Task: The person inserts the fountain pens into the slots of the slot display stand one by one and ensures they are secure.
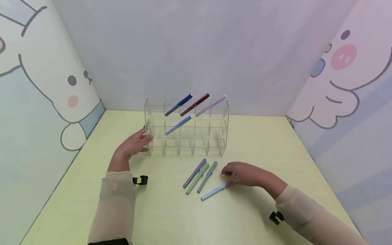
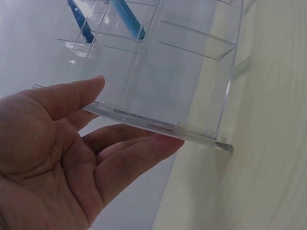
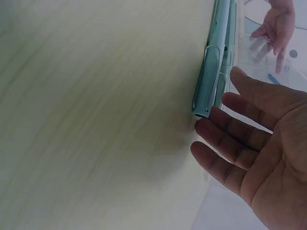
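Note:
A clear acrylic pen rack [image 1: 186,137] with three tiers stands at the back of the table. My left hand [image 1: 134,143] holds its left side panel, thumb on one face and fingers on the other; the left wrist view shows the panel's edge between them. Toward the front right, a light blue capped pen [image 1: 214,191] lies on the table. My right hand [image 1: 245,173] hovers at its cap end, fingers loosely bent and apart. In the right wrist view, the fingertips are beside the cap [image 3: 208,86]; whether they touch it is unclear.
Purple [image 1: 195,173], green [image 1: 197,178] and grey-green [image 1: 207,177] pens lie side by side before the rack. Its top tier bears dark blue [image 1: 179,104], dark red [image 1: 195,104] and lilac [image 1: 211,105] pens; a blue pen [image 1: 179,125] leans in the middle tier.

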Demonstrator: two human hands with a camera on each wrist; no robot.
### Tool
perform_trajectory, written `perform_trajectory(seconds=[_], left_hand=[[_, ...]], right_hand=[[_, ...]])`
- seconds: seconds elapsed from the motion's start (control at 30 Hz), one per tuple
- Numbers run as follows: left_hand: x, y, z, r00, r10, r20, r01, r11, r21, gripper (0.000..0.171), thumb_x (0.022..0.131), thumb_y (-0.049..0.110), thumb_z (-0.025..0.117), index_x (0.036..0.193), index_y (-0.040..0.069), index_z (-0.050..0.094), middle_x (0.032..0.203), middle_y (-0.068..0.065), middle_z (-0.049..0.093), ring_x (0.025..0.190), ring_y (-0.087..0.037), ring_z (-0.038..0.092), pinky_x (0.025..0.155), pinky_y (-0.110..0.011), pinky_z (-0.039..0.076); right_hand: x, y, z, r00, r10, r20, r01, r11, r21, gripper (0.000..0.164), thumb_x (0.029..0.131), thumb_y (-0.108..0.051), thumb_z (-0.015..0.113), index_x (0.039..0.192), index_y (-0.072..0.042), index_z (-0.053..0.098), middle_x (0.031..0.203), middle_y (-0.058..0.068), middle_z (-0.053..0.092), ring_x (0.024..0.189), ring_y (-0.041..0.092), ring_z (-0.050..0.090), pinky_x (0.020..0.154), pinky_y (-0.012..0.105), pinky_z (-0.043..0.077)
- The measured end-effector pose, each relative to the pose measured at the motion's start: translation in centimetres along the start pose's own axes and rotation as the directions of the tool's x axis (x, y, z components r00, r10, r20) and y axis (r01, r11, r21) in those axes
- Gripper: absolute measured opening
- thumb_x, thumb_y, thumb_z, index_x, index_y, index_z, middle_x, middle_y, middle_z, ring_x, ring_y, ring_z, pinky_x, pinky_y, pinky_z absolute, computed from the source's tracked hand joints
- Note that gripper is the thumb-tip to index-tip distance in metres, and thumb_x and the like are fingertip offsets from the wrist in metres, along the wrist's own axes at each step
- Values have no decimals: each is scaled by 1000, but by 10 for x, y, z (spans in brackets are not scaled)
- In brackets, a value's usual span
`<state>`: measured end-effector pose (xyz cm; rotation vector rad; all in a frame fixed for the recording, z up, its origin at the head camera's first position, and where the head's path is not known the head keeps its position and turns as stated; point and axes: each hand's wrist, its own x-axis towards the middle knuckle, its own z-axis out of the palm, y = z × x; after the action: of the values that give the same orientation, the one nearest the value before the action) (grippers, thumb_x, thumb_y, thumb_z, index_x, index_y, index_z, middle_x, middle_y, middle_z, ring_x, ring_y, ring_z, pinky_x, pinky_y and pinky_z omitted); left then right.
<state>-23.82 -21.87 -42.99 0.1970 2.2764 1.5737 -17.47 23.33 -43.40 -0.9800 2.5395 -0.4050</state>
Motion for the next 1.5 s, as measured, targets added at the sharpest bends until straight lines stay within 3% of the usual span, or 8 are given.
perform_trajectory(seconds=[0.17,0.37,0.8,1.07,1.2,1.37,1.5], left_hand=[[0,2,-1,1000,-4,-3,4,1000,1,66,104,37,45,155,47,4,158,-18,31,138,-40,41,105,-59,42],[-1,1,-1,1000,-10,4,10,1000,-1,65,104,37,45,155,48,5,158,-17,30,140,-39,39,106,-59,41],[-2,0,-1,1000,-4,-4,4,1000,-2,67,104,40,46,155,46,2,161,-16,24,142,-39,35,106,-58,42],[-2,0,-1,1000,0,-12,0,1000,0,67,104,38,45,156,45,3,160,-17,24,141,-40,37,105,-57,44],[-3,0,-1,1000,-3,-14,3,1000,7,67,104,39,45,156,44,3,161,-17,24,142,-39,36,105,-57,43],[-3,0,1,1000,-10,-8,10,1000,6,66,104,40,44,155,46,2,160,-17,26,142,-39,35,106,-58,42],[-2,-1,2,1000,-8,-5,8,1000,-6,65,106,36,43,156,45,2,160,-18,25,143,-40,34,106,-58,42]], right_hand=[[0,0,3,995,-92,-31,86,985,-147,25,85,-28,77,105,-17,67,92,-6,57,82,6,47,73,25,47],[3,-1,10,984,-172,-45,153,946,-285,21,82,-23,80,92,-19,62,86,-7,52,78,6,42,68,20,45],[1,-1,3,981,-190,-43,161,914,-373,15,85,-19,77,87,-20,62,85,-8,53,75,6,44,65,20,47],[-8,-7,-25,986,-166,-32,150,947,-283,12,87,-18,74,93,-22,64,91,-9,56,79,6,49,69,24,50],[-8,-10,-38,989,-146,-10,141,974,-177,9,91,-21,70,95,-26,63,96,-13,56,85,11,55,74,25,50],[-7,-15,-50,993,-117,-4,117,991,64,10,95,-24,65,102,-31,64,104,-14,61,95,9,60,84,31,54],[-5,-16,-52,995,-101,-3,97,950,297,13,97,-28,63,110,-30,64,114,-13,67,102,7,66,91,33,55]])
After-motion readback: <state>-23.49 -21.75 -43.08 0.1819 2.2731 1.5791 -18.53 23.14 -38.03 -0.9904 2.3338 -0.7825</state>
